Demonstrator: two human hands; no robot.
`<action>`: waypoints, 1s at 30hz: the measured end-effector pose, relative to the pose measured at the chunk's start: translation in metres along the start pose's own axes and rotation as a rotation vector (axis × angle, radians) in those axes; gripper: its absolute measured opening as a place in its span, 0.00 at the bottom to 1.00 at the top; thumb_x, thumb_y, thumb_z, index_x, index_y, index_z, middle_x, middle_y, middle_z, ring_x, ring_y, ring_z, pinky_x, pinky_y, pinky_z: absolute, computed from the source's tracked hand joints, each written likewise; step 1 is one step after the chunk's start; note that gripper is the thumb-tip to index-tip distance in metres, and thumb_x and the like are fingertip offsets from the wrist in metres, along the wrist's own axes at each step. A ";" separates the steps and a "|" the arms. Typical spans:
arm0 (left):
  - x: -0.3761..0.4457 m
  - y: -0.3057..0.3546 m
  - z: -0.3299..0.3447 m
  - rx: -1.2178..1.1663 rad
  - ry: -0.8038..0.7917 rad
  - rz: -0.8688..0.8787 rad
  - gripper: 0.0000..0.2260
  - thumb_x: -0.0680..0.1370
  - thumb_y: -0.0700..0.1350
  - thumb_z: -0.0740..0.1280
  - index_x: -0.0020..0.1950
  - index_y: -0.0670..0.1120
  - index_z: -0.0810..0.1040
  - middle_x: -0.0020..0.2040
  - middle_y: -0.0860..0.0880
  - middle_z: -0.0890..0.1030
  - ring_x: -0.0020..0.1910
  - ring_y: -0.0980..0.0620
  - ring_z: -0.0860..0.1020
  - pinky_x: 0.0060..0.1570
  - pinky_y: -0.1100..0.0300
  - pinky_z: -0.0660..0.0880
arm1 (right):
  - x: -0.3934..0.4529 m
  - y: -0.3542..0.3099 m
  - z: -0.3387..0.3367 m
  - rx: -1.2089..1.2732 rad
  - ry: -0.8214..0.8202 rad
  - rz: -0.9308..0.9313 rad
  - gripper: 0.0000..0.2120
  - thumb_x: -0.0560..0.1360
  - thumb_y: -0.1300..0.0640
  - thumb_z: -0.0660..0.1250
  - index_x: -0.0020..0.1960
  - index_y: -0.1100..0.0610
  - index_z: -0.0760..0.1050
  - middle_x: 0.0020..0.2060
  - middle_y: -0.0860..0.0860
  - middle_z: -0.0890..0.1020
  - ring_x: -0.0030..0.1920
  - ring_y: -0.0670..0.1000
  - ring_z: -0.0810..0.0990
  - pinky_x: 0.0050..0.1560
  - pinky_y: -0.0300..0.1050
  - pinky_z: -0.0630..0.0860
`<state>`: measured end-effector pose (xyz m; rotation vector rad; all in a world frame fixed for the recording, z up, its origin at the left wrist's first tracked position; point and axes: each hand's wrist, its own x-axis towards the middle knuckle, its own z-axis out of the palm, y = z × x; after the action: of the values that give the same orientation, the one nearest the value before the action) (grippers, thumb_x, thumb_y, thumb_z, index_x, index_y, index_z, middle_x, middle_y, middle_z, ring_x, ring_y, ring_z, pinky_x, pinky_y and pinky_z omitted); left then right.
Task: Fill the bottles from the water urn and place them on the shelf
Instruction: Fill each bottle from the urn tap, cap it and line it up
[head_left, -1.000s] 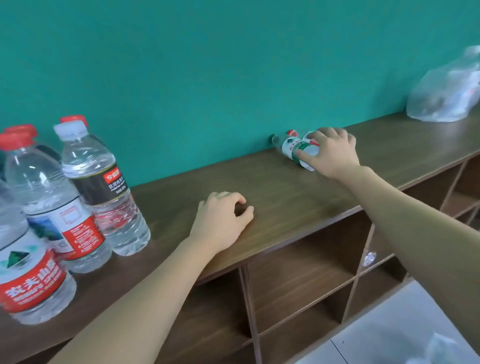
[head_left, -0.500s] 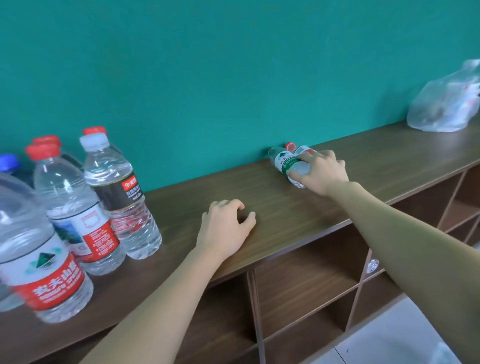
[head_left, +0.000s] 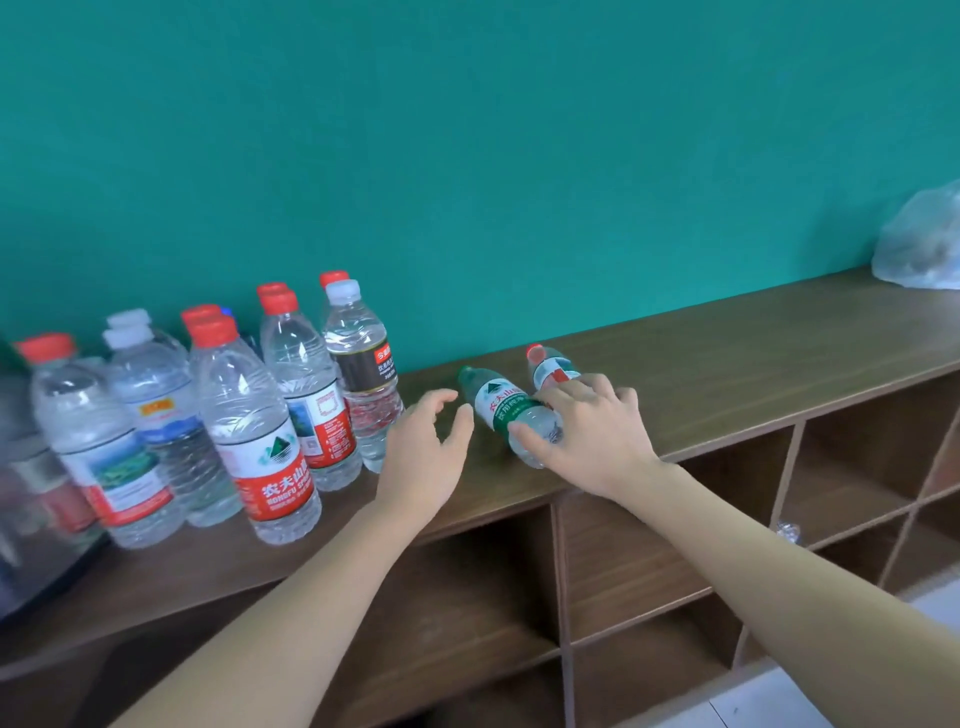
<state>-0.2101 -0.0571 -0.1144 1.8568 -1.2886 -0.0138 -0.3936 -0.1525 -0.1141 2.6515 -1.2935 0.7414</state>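
The person is working at the top of a wooden shelf unit (head_left: 727, 364) set against a green wall. The right hand (head_left: 587, 441) is gripping two small bottles lying on their sides on the shelf top: a green-labelled bottle (head_left: 506, 408), with the thumb under it and the fingers over, and a red-labelled bottle (head_left: 550, 370) just behind it, which the fingertips are touching. The left hand (head_left: 431, 441) is hovering beside them, fingers spread and relaxed, holding nothing, its fingertips near the green-labelled bottle's neck. A cluster of upright capped bottles (head_left: 270, 415) is standing further left along the same surface, and these appear filled. A plastic bag (head_left: 919, 244) is lying at the far right end. No water urn is showing in this view

Judged step: collecting the two lying bottles, probably for filling; whether they are holding water cannot be told. The next move is calling for a firmer hold, likely one bottle per hand, since two round bottles under one hand are liable to roll apart
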 end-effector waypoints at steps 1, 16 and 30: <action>-0.004 0.000 -0.007 -0.021 0.013 -0.001 0.18 0.85 0.56 0.63 0.72 0.51 0.76 0.69 0.50 0.79 0.68 0.51 0.76 0.68 0.54 0.73 | -0.006 -0.009 -0.004 0.034 0.022 -0.020 0.36 0.74 0.27 0.45 0.66 0.47 0.77 0.64 0.47 0.80 0.66 0.54 0.72 0.59 0.56 0.69; -0.013 0.026 -0.005 0.010 -0.247 -0.156 0.19 0.85 0.59 0.58 0.75 0.60 0.71 0.77 0.44 0.63 0.54 0.52 0.75 0.54 0.63 0.70 | -0.027 0.001 0.003 0.581 -0.040 -0.005 0.17 0.84 0.46 0.58 0.69 0.48 0.78 0.71 0.47 0.73 0.72 0.52 0.68 0.71 0.49 0.67; -0.054 0.033 -0.030 -0.148 -0.224 -0.198 0.16 0.80 0.48 0.70 0.68 0.57 0.78 0.71 0.48 0.74 0.58 0.54 0.72 0.64 0.57 0.74 | -0.031 -0.006 -0.011 0.474 -0.116 -0.053 0.19 0.83 0.46 0.61 0.71 0.49 0.76 0.73 0.48 0.72 0.71 0.52 0.69 0.72 0.51 0.69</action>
<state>-0.2472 0.0005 -0.0974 1.8856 -1.2103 -0.4221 -0.4092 -0.1233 -0.1176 3.1246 -1.1869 1.0089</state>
